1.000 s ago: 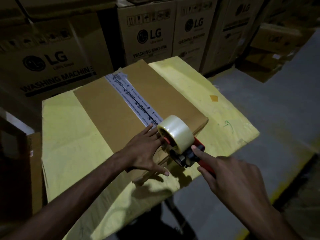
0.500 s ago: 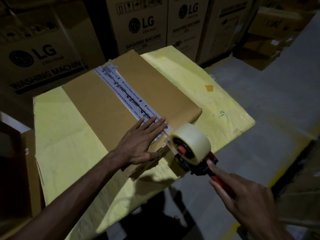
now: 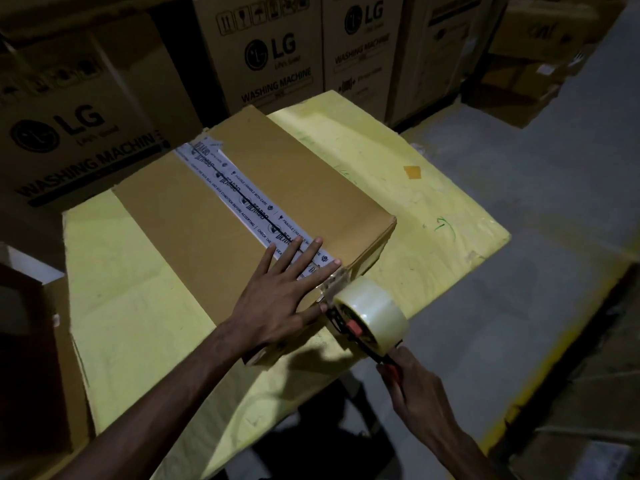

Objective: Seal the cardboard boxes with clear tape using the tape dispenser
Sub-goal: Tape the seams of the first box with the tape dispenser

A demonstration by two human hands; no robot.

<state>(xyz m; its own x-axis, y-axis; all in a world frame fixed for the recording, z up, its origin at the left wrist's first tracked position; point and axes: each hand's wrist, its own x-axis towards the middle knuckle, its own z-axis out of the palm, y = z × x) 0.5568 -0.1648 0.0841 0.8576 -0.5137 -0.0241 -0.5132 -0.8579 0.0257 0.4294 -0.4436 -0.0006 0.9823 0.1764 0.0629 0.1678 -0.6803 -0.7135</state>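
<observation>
The cardboard box [image 3: 194, 216] lies mid-bench on the yellow bench [image 3: 131, 306]; the left hand [image 3: 277, 299], fingers spread flat, presses its near end over the printed tape [image 3: 242, 199]; the right hand [image 3: 412, 382] grips the tape dispenser [image 3: 367, 317] by its handle, fingers curled round it; the clear strip seems just anchored; next, a steady pull along the seam.

— Where does the cardboard box [image 3: 214, 216] sit?
— On the table [image 3: 398, 174], toward its left side. Large cartons [image 3: 270, 53] stand behind the table, and the floor [image 3: 519, 237] lies to its right.
— What is on the box?
— A tape strip [image 3: 242, 199] runs along the middle of its top, from far end to near end. The left hand [image 3: 280, 299] lies flat on the near end, fingers across the strip.
— And the tape dispenser [image 3: 349, 327]?
— Just right of that hand, at the box's near edge. The right hand [image 3: 412, 382] holds its handle, nearer the person.
</observation>
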